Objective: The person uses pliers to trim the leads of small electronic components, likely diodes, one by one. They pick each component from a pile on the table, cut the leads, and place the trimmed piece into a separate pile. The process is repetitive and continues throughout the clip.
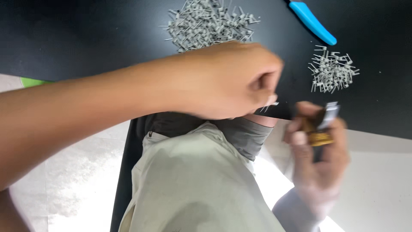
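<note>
On black table (64, 34): two pin heaps (208, 25), one blue tool (312, 21) (hands blurred, perhaps gripping).

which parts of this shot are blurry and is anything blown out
Head view: the right hand and the small brass part it holds are motion-blurred; the left hand is slightly soft; the metal pin piles stay fairly sharp; the pale floor is overexposed.

Right hand (319, 159) motion-blurred; the small brass-and-silver object (322, 126) in its fingers (300, 129) cannot be resolved. Left hand (227, 79) pinches a tiny pale piece (271, 104), too small to identify. Large pile of grey metal pieces (206, 23) and blue handle (311, 21) cut off by the top edge. Left hand hides part of the table (86, 34) edge.
</note>
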